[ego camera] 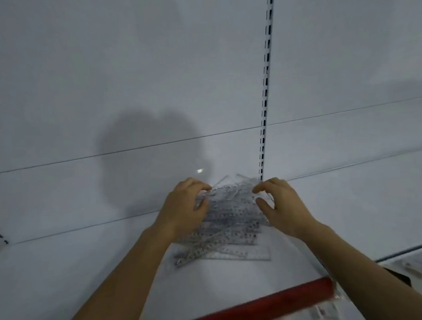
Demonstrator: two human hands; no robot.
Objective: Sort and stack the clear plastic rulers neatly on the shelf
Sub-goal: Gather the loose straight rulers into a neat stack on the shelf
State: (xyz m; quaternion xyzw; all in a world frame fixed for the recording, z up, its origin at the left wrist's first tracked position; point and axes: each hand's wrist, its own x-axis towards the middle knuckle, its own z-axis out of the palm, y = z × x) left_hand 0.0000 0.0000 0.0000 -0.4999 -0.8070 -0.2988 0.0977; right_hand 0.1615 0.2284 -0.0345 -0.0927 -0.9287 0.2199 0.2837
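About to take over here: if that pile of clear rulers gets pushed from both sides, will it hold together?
Probably not. The rulers lie fanned and crossed, so they would likely slide over each other. They look thin, flat and glossy, so probably slippery and light, not apt to roll.

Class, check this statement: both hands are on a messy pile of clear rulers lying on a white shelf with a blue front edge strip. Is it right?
Not quite. The head view shows the left hand and right hand on the messy pile of clear rulers on the white shelf, but the front edge strip is red, not blue.
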